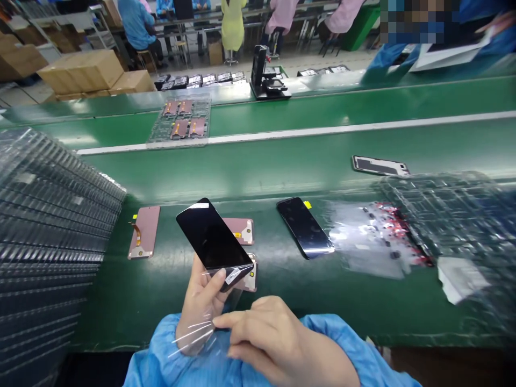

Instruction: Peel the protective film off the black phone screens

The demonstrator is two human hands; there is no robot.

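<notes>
My left hand [199, 298] grips a black phone screen [212, 234] by its lower end, thumb on the glass. The screen is tilted, with a white label near each end. A clear protective film [197, 336] hangs from its lower edge over my left wrist. My right hand [278, 336] pinches the film's free part between thumb and index finger. Partly hidden behind the held screen, two pinkish screen panels [245, 231] lie back side up. Another pink panel [145, 231] with an orange flex cable is on the left. To the right rests a black screen [304, 226] with a yellow tab.
Stacked clear plastic trays [48, 226] rise on the left; more trays [455, 209] stand right, beside clear bags [371, 236] of small parts. A phone housing [381, 165] and a tray of panels [181, 121] lie farther back. A co-worker's blue sleeve [389, 56] shows across the line.
</notes>
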